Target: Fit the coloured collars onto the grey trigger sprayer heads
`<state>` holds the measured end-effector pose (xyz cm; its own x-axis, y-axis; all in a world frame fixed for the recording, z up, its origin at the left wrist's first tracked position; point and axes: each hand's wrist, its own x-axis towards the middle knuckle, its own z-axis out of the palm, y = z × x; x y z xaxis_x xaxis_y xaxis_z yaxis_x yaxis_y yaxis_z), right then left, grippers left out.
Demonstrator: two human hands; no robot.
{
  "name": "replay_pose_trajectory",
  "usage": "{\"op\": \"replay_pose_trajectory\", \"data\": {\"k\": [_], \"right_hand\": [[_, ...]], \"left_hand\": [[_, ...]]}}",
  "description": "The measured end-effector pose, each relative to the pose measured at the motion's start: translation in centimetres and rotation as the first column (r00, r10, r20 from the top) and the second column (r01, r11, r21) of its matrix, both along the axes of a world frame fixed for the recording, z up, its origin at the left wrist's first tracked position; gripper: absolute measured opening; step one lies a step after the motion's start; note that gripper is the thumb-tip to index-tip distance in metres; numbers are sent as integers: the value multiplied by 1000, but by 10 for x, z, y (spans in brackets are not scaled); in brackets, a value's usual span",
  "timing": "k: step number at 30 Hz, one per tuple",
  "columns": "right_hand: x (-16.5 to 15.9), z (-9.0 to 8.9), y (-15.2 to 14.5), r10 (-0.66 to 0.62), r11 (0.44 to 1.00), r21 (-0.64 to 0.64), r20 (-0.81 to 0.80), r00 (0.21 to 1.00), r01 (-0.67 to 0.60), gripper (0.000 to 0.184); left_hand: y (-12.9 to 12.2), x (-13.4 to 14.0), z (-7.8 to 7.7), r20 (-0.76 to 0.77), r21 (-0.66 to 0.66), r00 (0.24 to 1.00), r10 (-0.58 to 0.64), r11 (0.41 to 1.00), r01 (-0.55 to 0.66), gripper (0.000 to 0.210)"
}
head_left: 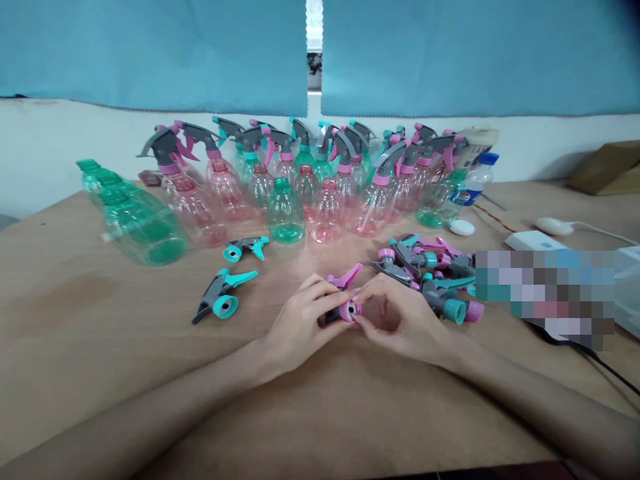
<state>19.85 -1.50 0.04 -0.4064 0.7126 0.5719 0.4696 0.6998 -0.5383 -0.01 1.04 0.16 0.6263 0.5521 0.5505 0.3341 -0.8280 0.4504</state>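
Observation:
Between my two hands, low over the table, is a grey and pink spray trigger head (351, 311); its open collar faces me and its pink lever points up to the right. My left hand (304, 316) is closed round its body, fingers on top and thumb below. With thumb and fingertips, my right hand (406, 312) pinches the collar's right rim; whether a small part sits in that pinch is hidden. To the left lie two grey and turquoise trigger heads, one nearer (225, 305) and one farther (245, 248). A pile of mixed trigger heads (425, 267) lies beyond my right hand.
Pink and green bottles, many with sprayers fitted, stand along the back, including an uncapped green one (286, 217) and an uncapped pink one (327, 217). Green bottles (145, 227) stand at left. A water bottle (479, 180), white box (537, 243) and cable (613, 373) are at right.

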Motion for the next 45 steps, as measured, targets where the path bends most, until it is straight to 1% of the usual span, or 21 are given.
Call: {"op": "replay_pose_trajectory", "data": {"k": [4,8,12,15,18,20,24,29,31,35,37,40,43,45], "right_hand": [[-1,-1,0,-19,1000,4,14,1000,19,18],[-2,-3,-1,-32,999,24,10,999,32,21],[-6,-5,-4,-75,995,67,-20,997,76,19],[-7,-5,-5,-114,989,87,-48,992,117,12],[-5,-4,-4,-96,994,49,-51,994,99,2],[-2,-4,-1,-70,997,30,-55,996,72,7],[2,-3,2,-26,999,34,-37,999,27,13],[3,0,4,-45,996,84,32,999,42,31],[3,1,2,-24,996,88,46,999,20,35],[1,2,-3,63,997,42,-8,998,-62,30],[-1,2,-5,73,997,17,-51,996,-72,28],[-2,1,-7,17,1000,-17,-54,998,-18,26],[0,-2,-5,-45,999,-24,19,999,46,25],[1,-3,-4,-45,999,-4,54,998,46,27]], "left_hand": [[-1,0,-1,-27,38,1000,-14,999,15,26],[-2,0,-1,-35,39,999,-8,999,10,23],[-2,0,-1,-39,58,999,-18,998,20,27],[-2,0,-1,-32,59,999,-21,998,23,29],[-3,1,1,-15,41,1000,7,999,-6,31],[-2,1,1,-14,25,1000,25,999,-25,34],[-2,2,1,-25,15,999,33,999,-33,36],[-2,2,1,-39,33,999,24,999,-23,34],[-2,1,1,-42,40,999,26,999,-24,34],[-2,1,1,-50,35,998,47,998,-45,35],[-2,0,0,-44,41,998,32,999,-31,35],[-2,0,0,-24,51,1000,6,999,-5,31],[-2,0,0,-25,62,1000,2,998,0,29],[-2,0,0,-19,71,1000,-2,997,3,27]]}}
